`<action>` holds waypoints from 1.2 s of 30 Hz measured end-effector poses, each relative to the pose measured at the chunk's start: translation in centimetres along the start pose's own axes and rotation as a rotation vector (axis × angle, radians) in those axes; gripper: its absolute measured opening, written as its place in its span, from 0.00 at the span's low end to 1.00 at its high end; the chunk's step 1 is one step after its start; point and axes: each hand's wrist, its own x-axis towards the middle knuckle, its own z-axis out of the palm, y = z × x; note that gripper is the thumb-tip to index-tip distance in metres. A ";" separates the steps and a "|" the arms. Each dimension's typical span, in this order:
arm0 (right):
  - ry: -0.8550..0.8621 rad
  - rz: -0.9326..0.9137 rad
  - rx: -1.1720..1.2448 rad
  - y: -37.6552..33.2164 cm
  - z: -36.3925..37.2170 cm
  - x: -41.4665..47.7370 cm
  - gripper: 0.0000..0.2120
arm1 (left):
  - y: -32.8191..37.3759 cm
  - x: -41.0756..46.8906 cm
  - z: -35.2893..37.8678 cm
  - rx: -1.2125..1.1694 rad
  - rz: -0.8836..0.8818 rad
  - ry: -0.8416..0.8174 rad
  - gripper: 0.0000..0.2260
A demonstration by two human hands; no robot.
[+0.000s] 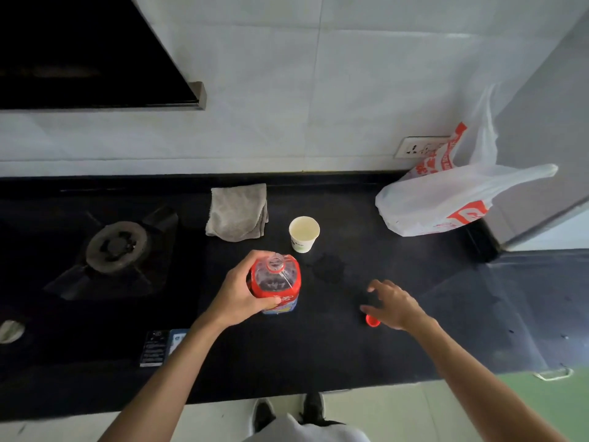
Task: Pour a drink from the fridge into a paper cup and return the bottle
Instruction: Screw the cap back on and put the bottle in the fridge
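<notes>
Recapping: left hand [242,295] clasps upright uncapped bottle [275,282]; right hand [393,303], fingers spread, should pinch red cap [371,320] squarely.

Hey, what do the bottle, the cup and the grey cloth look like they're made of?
Bottle: clear glossy plastic, apparently; you can see through its shoulder above the red label. Cup: matte white paper by its look, with a thin rolled rim. Grey cloth: soft fabric with a fuzzy nap, folded limply.

Uncapped red-labelled bottle [275,283] stands upright near the filled paper cup [303,234].
</notes>
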 end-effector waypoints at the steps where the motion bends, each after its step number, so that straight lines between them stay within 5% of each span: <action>1: -0.010 0.017 -0.010 0.0 0.6 -0.4 0.26 | 0.0 0.0 0.0 -0.002 0.000 0.001 0.34; 9: 0.014 0.083 -0.113 -1.2 2.6 -1.3 0.27 | -0.4 0.1 0.0 -0.007 0.010 0.004 0.33; 16: 0.033 0.053 -0.136 -2.1 2.0 -1.1 0.10 | -0.5 0.1 0.2 -0.005 0.017 0.016 0.33; 25: 0.359 -0.561 0.483 -11.0 -6.0 -3.5 0.08 | -0.6 -0.2 0.3 -0.068 0.004 0.033 0.33; 36: 0.332 -0.854 0.378 -18.0 -9.4 -3.5 0.09 | -0.6 -0.2 0.2 -0.090 -0.003 0.011 0.32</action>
